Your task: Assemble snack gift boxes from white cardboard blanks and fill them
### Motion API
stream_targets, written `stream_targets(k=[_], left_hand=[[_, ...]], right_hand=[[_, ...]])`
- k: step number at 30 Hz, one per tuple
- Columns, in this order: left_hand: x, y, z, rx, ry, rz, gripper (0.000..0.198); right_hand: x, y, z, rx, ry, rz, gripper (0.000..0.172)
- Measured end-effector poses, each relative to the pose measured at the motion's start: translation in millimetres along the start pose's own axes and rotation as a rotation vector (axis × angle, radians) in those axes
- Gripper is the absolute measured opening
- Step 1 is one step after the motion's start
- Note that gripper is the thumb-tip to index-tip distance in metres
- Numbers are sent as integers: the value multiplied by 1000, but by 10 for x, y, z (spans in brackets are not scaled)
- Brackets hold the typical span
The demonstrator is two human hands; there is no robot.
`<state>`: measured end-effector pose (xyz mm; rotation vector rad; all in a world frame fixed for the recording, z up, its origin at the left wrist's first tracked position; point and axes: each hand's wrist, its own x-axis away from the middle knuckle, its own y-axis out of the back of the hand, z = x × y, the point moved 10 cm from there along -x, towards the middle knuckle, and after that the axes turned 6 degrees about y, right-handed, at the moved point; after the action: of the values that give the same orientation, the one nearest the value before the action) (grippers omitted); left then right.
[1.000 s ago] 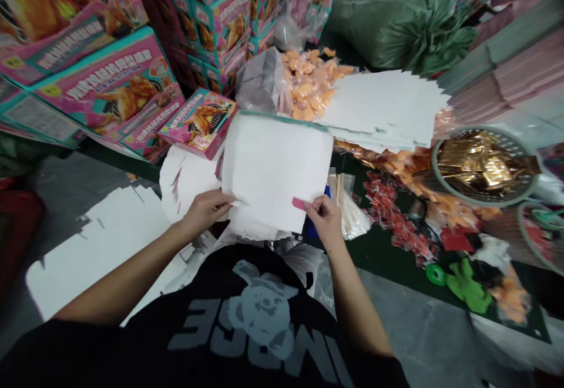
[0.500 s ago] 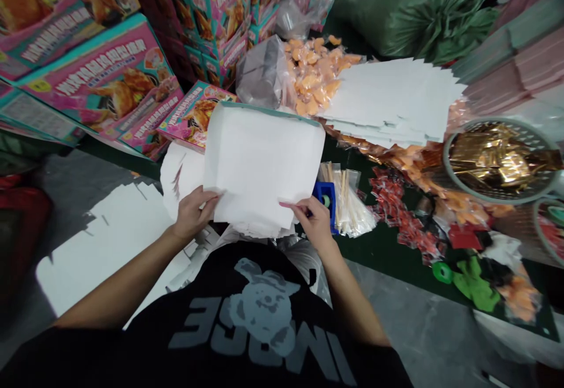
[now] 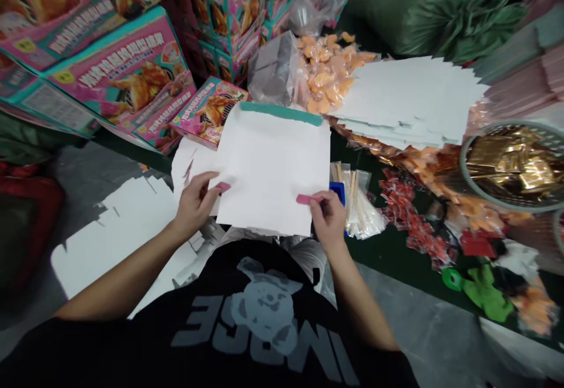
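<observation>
A white cardboard box blank [image 3: 271,168] lies in front of my body, its far edge folded over to show a teal strip [image 3: 282,114]. Small pink tabs stand at its left and right sides. My left hand [image 3: 194,203] is at the left side, thumb and forefinger closed about the left pink tab [image 3: 222,186]. On the other side my right hand [image 3: 329,218] pinches the right pink tab [image 3: 305,199] between thumb and fingers. More white sheets show under the blank's near edge.
Printed pink and teal boxes [image 3: 127,71] are stacked at the left and back. White blanks [image 3: 405,97] lie at the back right, beside bagged orange pieces [image 3: 328,74]. Wooden sticks in bags [image 3: 355,194], red packets [image 3: 400,200] and a basket of gold packets [image 3: 471,185] are to the right.
The far edge has folded inward, showing more teal. Both pink tabs now stand out further over the white face. My right hand has shifted slightly right, and the view has moved a little left.
</observation>
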<state>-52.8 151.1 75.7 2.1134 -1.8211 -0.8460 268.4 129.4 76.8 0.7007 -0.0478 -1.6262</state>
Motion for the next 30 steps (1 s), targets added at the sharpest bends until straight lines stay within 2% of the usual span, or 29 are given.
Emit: stream_targets(k=[3,7,10,13,16,18,20,24,27,30], left_hand=[[-258,-72,-110,47,-12,-123,14],[-592,-415,-180,41,-156,-89,23],[-667,-563,-184,-4,-335,54,39],[-576,-631,-173,-73,-521,278,52],[-465,-696,-119,-163,-602,460,60],[-435,-721,-117,-179,-614,494,59],[-460,-700,-154,-145,-594,433,58],[-549,-569,-256,-23,-478,191,45],[-558,-560,-308,49,-378,130,34],[-584,-506,-247,75,-216,42,22]], right_hand=[[-242,-17,-311,-164,-165,-71,14],[-471,-99,-721,-288,-316,-143,22],[-507,-109,-864,-312,-377,-142,24],[-477,-89,-920,-340,-419,-128,26],[-459,-67,-939,-360,-430,-134,27],[-475,-48,-902,-335,-387,-134,26],[-497,-31,-814,-270,-306,-104,23],[-489,75,-526,-33,-66,-36,20],[-422,145,-333,160,91,23,24],[-336,140,-202,230,200,90,32]])
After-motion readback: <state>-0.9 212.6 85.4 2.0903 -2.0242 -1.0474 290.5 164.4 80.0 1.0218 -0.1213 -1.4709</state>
